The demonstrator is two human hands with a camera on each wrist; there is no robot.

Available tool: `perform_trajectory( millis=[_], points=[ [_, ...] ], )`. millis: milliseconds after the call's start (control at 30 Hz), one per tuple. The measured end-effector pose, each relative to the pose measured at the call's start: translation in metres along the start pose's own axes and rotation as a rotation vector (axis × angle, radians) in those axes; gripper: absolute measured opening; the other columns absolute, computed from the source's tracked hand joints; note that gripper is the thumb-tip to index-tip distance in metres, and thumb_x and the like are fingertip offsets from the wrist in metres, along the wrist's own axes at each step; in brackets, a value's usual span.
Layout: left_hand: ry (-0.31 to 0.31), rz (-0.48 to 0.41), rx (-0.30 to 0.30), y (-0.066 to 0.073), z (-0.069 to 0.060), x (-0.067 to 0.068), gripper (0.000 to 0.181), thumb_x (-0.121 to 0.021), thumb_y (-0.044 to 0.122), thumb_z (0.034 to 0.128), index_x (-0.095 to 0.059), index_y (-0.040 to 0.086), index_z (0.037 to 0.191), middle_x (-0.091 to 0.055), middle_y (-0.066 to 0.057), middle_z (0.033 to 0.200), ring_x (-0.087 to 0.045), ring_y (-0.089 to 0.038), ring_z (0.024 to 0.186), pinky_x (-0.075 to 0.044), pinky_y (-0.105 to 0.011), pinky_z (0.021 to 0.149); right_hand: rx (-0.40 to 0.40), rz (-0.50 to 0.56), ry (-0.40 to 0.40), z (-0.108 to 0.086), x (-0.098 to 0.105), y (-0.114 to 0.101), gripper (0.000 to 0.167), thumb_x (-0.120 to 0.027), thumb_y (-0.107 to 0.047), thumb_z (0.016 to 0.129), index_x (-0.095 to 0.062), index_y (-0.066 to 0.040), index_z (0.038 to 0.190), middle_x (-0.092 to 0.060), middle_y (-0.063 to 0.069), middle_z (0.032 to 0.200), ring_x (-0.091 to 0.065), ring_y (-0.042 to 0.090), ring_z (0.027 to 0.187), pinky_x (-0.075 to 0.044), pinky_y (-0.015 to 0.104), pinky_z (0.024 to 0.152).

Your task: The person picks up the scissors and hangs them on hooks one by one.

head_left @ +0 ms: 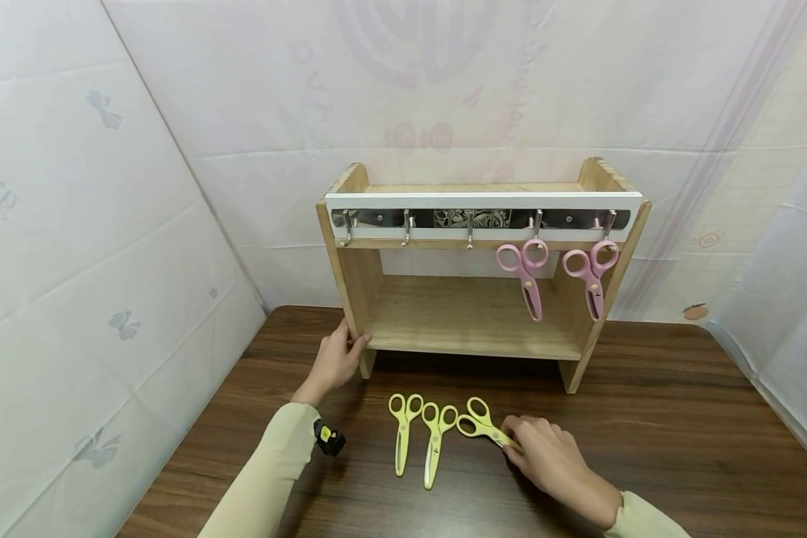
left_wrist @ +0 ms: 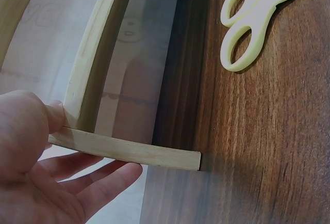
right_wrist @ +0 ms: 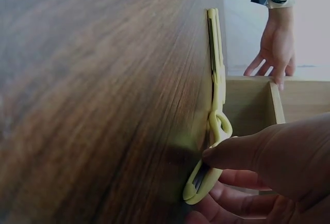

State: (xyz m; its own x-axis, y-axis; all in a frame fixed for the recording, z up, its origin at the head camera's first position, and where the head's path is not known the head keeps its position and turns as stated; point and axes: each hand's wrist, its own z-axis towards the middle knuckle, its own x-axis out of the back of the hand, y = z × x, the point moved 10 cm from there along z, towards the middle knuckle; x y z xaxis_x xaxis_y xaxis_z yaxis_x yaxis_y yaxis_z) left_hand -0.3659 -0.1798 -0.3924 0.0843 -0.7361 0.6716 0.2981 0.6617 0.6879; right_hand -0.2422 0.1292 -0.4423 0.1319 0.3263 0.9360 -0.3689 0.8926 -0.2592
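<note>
My left hand (head_left: 331, 364) grips the lower left side of a wooden shelf (head_left: 471, 314). In the left wrist view its thumb lies on the inner side of the side board (left_wrist: 129, 149), with fingers on the outer side. My right hand (head_left: 550, 457) pinches the blade end of a pair of yellow scissors (head_left: 486, 426), handles pointing left; the right wrist view shows the thumb on the blades (right_wrist: 200, 178). Two more pairs lie left of it: the middle yellow scissors (head_left: 434, 439) and the leftmost yellow scissors (head_left: 402, 426).
Across the shelf's top front runs a white rail (head_left: 471, 200) with several metal hooks. From its two right hooks hang pink scissors (head_left: 528, 278) and another pink pair (head_left: 592, 276). The brown wooden table (head_left: 679, 418) is bordered by pale cloth walls (head_left: 107, 224).
</note>
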Motion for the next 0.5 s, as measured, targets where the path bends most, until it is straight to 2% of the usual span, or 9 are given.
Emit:
perform_trajectory(
  millis=[233, 500],
  points=[
    [-0.002, -0.003, 0.0, 0.0, -0.001, 0.0, 0.046, -0.056, 0.019, 0.1083, -0.044, -0.001, 0.148, -0.063, -0.03, 0.13, -0.066, -0.042, 0.117, -0.06, -0.053, 0.087, 0.018, 0.021, -0.01, -0.001, 0.001, 0.0, 0.023, -0.088, -0.015, 0.081, -0.067, -0.021, 0.087, -0.047, -0.016, 0.066, -0.043, 0.006, 0.055, -0.037, 0.029, 0.041],
    [0.006, 0.012, -0.011, 0.001, -0.001, 0.001, 0.047, -0.057, 0.019, 0.1081, -0.043, -0.002, 0.148, -0.062, -0.032, 0.131, -0.066, -0.044, 0.116, -0.06, -0.054, 0.086, 0.116, 0.009, 0.014, 0.006, 0.02, -0.002, 0.024, -0.088, -0.014, 0.082, -0.066, -0.023, 0.086, -0.052, -0.016, 0.07, -0.049, 0.005, 0.058, -0.037, 0.027, 0.042]
  ],
)
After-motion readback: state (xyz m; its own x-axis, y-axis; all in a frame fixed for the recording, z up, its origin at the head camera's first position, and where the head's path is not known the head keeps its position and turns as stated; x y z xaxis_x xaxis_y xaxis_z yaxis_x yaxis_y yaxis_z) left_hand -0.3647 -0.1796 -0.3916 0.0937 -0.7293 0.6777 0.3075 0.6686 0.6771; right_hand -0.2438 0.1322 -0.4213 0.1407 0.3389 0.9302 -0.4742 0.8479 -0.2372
